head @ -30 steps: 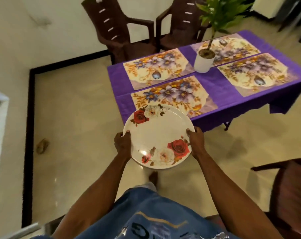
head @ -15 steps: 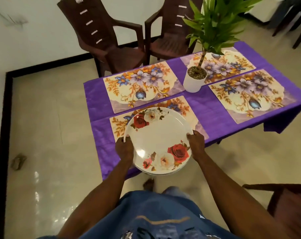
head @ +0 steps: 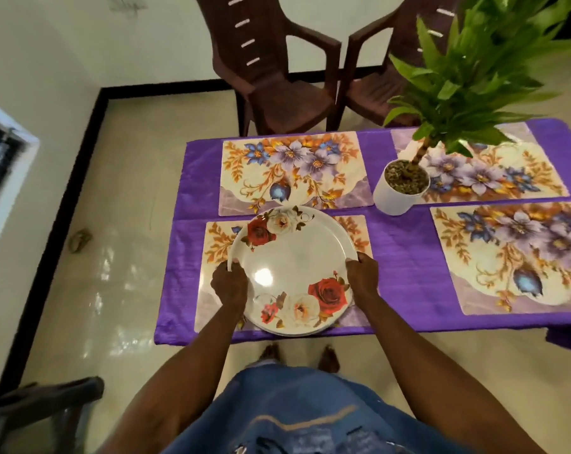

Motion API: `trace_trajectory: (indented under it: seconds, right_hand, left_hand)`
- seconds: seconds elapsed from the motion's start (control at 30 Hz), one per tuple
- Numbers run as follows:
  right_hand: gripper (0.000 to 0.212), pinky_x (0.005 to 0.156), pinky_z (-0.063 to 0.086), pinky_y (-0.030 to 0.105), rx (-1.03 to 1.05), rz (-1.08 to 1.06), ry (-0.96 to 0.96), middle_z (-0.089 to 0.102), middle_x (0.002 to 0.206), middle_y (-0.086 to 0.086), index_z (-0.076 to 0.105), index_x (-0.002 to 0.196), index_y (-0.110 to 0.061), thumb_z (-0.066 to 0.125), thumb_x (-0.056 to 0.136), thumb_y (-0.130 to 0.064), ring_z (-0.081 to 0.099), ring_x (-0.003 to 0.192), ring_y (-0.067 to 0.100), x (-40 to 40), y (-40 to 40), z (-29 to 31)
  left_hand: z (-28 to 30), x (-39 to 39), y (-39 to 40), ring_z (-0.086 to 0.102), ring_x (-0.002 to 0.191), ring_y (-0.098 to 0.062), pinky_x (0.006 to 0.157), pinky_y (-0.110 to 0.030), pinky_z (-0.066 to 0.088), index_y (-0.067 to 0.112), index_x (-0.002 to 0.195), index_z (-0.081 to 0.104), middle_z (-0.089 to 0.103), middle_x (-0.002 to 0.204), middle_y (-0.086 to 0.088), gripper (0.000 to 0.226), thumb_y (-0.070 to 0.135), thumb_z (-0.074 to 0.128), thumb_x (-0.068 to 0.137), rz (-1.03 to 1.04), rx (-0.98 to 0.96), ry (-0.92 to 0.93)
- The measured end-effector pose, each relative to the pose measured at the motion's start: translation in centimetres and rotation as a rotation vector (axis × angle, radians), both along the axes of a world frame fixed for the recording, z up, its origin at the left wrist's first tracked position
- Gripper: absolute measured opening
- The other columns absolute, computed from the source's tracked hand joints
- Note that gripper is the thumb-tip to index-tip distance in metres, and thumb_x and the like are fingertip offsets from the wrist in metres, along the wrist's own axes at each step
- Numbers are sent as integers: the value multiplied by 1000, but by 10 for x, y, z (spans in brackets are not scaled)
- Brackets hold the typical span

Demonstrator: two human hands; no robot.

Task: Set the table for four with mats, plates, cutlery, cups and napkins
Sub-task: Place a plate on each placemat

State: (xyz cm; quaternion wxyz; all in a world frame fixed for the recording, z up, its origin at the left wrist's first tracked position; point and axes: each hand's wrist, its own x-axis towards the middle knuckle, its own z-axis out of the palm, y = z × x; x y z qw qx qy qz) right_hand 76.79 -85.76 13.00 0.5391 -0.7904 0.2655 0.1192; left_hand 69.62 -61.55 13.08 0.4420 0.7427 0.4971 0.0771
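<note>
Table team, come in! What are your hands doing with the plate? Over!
Left hand and right hand grip the rose plate by its rim. Plate over the near left mat. Potted plant stands apart, not in the way.

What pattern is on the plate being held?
White plate with red and cream roses at its far-left and near-right rim, seen clearly in the head view.

Four floral mats – one plate – two brown chairs – one potted plant.

glossy plate, purple cloth tablecloth, shiny floor
</note>
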Motion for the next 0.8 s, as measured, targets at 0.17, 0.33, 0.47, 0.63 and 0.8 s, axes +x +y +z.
trace_trajectory:
  seconds: [0.17,0.33,0.47,0.63,0.8]
  right_hand:
    - [29,76,57,37,-25,27,7,71,102,12,69,110,-5,53,86,-8,66,92,30,8,2,-3]
    - [26,74,56,36,-32,-2,-23,70,99,12,68,108,-4,51,88,-5,65,88,28,7,5,-3]
    - [23,82,58,41,-75,-8,-19,70,102,9,67,109,-10,51,92,-11,65,91,25,6,11,-5]
    - [24,91,51,42,-296,18,14,62,111,10,69,107,-5,60,88,-18,57,110,34,9,12,-3]
    - [24,82,56,39,-265,75,-38,62,113,13,69,110,-5,66,89,-17,64,102,31,7,7,-5]
  left_hand:
    - [-11,-1,-2,65,100,-35,92,-46,52,4,115,68,70,108,-16,39,33,49,100,39,19,-2]
    - [-18,-3,-2,67,95,-31,92,-44,53,7,110,69,72,103,-12,32,32,52,99,54,19,-19]
    - [-22,-3,-3,68,95,-28,95,-48,53,11,108,68,72,104,-9,29,34,53,99,62,27,-33]
    - [-24,-1,-2,63,108,-28,100,-53,49,13,113,66,67,115,-7,31,38,59,95,95,53,-53]
    - [-17,-4,-4,60,111,-27,103,-48,47,10,117,64,63,120,-9,33,35,58,96,66,44,-63]
